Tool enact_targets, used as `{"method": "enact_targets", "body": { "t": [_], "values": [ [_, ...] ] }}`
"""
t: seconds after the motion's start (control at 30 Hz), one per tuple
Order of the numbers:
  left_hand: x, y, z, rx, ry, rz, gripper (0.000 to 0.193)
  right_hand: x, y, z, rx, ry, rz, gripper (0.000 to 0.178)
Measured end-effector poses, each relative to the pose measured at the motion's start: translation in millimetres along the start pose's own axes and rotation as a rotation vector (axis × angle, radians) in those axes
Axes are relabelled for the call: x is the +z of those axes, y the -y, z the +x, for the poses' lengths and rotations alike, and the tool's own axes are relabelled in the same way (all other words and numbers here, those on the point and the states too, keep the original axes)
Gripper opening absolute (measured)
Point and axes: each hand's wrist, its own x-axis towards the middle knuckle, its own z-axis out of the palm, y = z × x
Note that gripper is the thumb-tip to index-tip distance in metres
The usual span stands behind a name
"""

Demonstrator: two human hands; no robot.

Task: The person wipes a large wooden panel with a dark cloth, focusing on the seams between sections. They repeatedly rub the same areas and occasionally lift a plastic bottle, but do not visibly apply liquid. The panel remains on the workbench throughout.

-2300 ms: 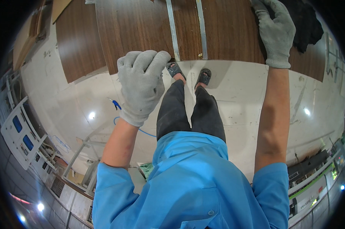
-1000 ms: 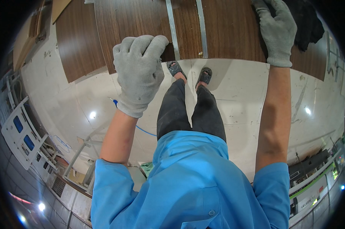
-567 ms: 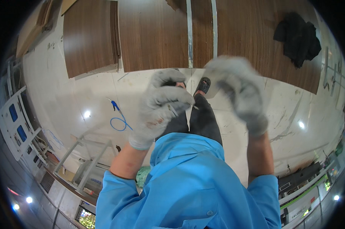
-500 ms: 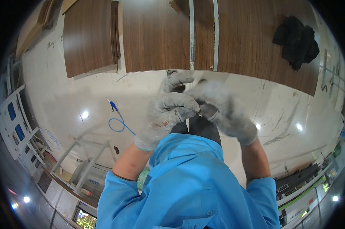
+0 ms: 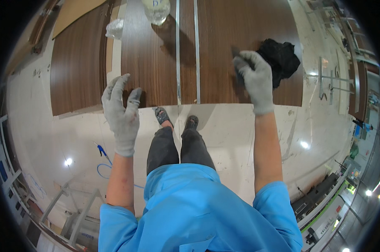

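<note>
Grey-gloved right hand (image 5: 255, 82) reaching toward black cloth (image 5: 280, 56) on walnut panel (image 5: 156, 63), grip unclear; left hand (image 5: 120, 113) spread, empty; cloth likely to slide.

We saw a dark brown wood-grain panel (image 5: 223, 50) lying flat on the pale floor, two thin metal strips running down its middle. A crumpled black cloth (image 5: 282, 59) lay near its right edge.
</note>
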Motion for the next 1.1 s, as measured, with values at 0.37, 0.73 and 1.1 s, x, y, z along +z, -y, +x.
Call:
{"method": "enact_targets", "body": {
  "t": [0.37,0.73,1.1],
  "values": [
    [55,39,8,-0.140,-0.089,0.180,0.036,-55,-112,23,-0.282,-0.189,-0.710,0.046],
    [44,46,13,-0.105,-0.027,0.074,0.039,61,26,-66,-0.464,0.387,-0.525,0.043],
    [48,63,5,-0.210,0.043,-0.110,0.038,95,36,-72,-0.534,0.466,-0.430,0.039]
  ]
}}
